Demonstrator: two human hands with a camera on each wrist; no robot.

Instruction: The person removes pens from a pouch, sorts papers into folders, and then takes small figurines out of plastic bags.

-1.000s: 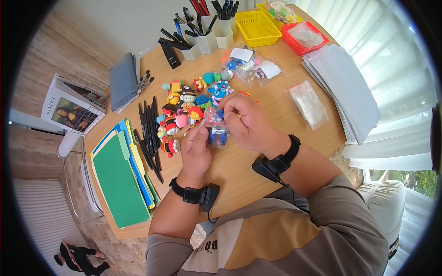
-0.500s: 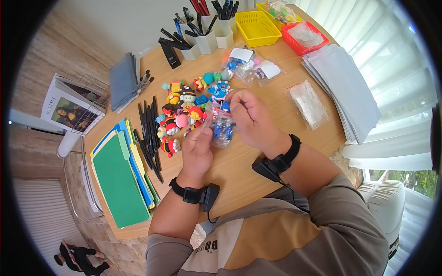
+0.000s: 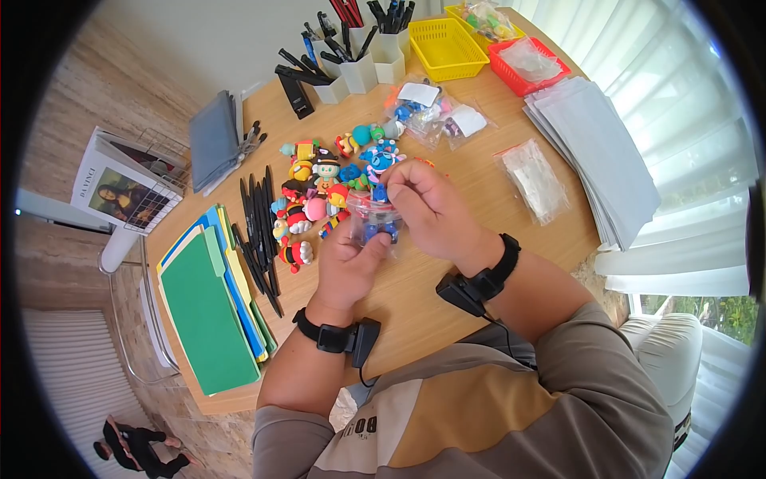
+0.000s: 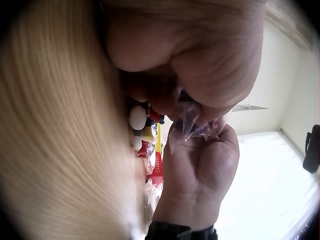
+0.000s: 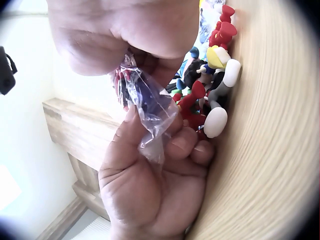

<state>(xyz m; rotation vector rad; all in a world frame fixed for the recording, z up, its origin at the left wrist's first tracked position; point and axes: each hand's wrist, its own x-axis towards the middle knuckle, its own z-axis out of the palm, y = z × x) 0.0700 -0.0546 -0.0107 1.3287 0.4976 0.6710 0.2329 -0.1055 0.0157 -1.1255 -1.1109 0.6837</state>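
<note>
In the head view, my left hand (image 3: 345,267) grips a clear zip bag (image 3: 389,241) with blue toy pieces inside, the thumb across its front. My right hand (image 3: 435,209) is at the bag's upper edge, thumb and fingers pinching a small blue toy figure (image 3: 380,193) over the mouth. Crinkled film of the bag (image 5: 150,117) runs down to the left palm in the right wrist view. The left wrist view has the right hand (image 4: 200,162) facing the left, film between them. Behind the bag lies a group of colourful toy figures (image 3: 325,177).
Black pens (image 3: 257,231) and coloured folders (image 3: 203,311) lie at left. Pen holders (image 3: 359,76), a yellow basket (image 3: 448,52) and a red basket (image 3: 519,76) stand at the back. Filled bags (image 3: 431,112), a pack of bags (image 3: 533,182) and grey sheets (image 3: 594,152) lie beyond.
The left thumb has shifted onto the bag's front, and the bag now faces up more squarely. The right hand moved right with the blue toy figure, then back left over the bag's mouth.
</note>
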